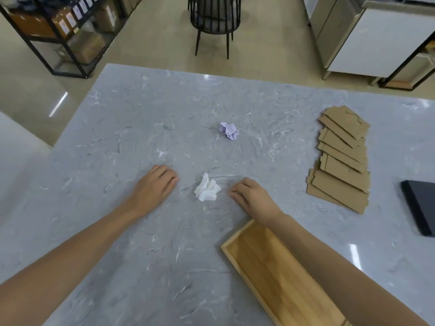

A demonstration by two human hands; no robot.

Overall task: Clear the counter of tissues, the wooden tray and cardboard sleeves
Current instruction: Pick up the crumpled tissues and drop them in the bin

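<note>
Two tissues on counter (117,137), head view only. White tissue (207,190) crumpled, mid-counter toward near edge, between both hands, touching neither. Purple tissue (229,130) further in, toward far edge, well apart from the white one. Left hand (154,184) palm down, fingers loosely curled, resting flat on stone, holding nothing. Right hand (253,196) also palm down, fingers bent, tips just beside white tissue, nothing gripped; something small and glinting at fingertips, too small to identify. Tray (277,274) at near right corner, running off near edge of frame, partly under right forearm, looks empty. Sleeves (341,158) fanned flat in overlapping row along right side. Dark flat object (421,205) at right edge, not part of job.

Handling, as judgement: tissues near weightless, soft, pinch anywhere, likely both in one hand. Sleeves thin, stiff, slippery against each other; square up into one stack, then grip long edges. Tray rigid, heavier, shallow rim; take by the two long rims, could carry the rest.
</note>
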